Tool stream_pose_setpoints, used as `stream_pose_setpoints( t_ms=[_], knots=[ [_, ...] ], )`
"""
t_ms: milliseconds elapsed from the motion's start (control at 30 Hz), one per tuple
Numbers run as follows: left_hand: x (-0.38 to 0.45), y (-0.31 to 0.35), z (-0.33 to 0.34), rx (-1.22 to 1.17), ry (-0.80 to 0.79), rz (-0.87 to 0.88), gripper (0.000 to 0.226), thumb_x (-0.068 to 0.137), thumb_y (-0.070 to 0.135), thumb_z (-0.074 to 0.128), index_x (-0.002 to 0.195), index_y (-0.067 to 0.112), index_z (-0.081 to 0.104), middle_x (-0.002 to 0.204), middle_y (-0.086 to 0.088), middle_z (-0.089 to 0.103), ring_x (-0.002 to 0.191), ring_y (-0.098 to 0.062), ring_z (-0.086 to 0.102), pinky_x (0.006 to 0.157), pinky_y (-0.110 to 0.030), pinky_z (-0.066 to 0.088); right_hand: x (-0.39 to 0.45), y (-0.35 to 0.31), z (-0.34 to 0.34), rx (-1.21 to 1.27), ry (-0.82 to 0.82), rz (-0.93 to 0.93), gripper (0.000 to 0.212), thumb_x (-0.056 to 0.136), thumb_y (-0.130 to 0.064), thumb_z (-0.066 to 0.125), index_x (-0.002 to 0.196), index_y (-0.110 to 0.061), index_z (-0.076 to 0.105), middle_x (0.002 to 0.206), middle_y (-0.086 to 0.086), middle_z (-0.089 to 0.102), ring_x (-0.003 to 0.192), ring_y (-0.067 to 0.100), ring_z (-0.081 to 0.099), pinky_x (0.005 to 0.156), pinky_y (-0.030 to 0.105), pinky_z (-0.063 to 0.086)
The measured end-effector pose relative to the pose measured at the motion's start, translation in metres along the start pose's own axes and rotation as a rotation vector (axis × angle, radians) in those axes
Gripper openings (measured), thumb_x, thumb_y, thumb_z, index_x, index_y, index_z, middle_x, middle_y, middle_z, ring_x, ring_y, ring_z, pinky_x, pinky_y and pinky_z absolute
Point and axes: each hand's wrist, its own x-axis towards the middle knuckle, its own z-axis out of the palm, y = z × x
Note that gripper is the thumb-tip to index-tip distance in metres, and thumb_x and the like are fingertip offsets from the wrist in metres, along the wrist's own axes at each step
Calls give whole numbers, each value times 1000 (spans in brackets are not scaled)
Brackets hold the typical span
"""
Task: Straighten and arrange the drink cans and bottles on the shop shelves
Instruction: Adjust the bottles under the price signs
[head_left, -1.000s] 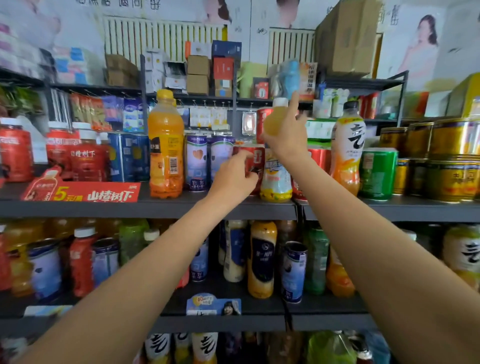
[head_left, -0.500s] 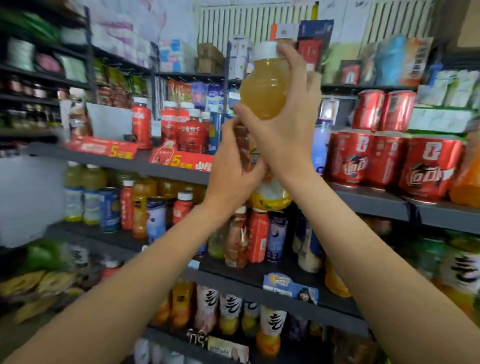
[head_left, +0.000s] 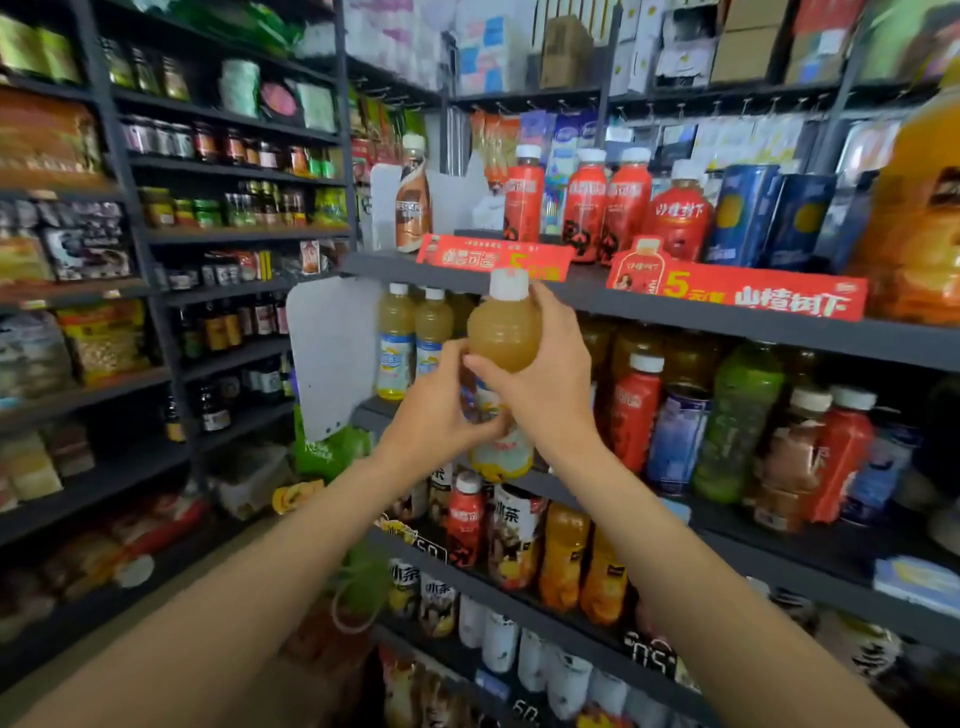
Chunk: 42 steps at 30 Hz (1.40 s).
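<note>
I hold a white-capped bottle of cloudy yellow juice upright in the air with both hands, in front of the second shelf. My right hand wraps its upper body from the right. My left hand grips its lower part, hiding most of the label. Two matching yellow bottles stand at the left end of the shelf just behind it. Red bottles line the top shelf above.
Mixed red, green and orange bottles and blue cans crowd the shelf to the right. Lower shelves hold more drinks. A second rack of jars and snacks stands at left, with an aisle floor between.
The bottle came off the top shelf, both hands closed on it and carried it leftward and down to the second shelf level. My view turned left along the rack.
</note>
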Motion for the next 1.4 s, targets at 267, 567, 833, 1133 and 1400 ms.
stream_pose_setpoints(
  t_ms=[267,567,833,1133,1400],
  knots=[
    [36,-91,10,-64,-361,-167,53,74,23,77,116,17,45,99,9,56,92,-8,56,71,-14,45,22,61,58,-134,-79,310,78,70,-34,80,134,-11,42,128,6,53,118,22,48,88,27,39],
    [95,-149,28,76,-101,-257,77,82,17,69,145,16,24,137,-18,40,126,-32,42,101,-37,36,52,83,70,-156,77,314,75,69,-32,80,133,-13,44,124,6,56,116,21,49,87,23,37],
    [129,-163,64,10,-80,-347,69,84,24,67,140,8,30,129,-20,52,117,-36,50,88,-38,41,56,95,98,-137,263,315,75,70,-32,80,132,-19,41,125,-1,52,115,13,47,87,20,36],
    [118,-189,1,-196,-85,-207,59,74,18,77,124,11,47,115,-8,61,107,-23,57,82,-26,42,74,97,153,-170,281,282,77,74,-23,77,137,-11,36,133,9,44,124,21,41,91,13,27],
    [119,-207,-28,-235,-182,-208,62,71,16,79,124,15,46,114,0,59,104,-14,56,86,-25,45,105,105,189,-425,198,295,78,80,-29,71,141,-6,28,140,17,35,127,32,34,102,33,30]
  ],
)
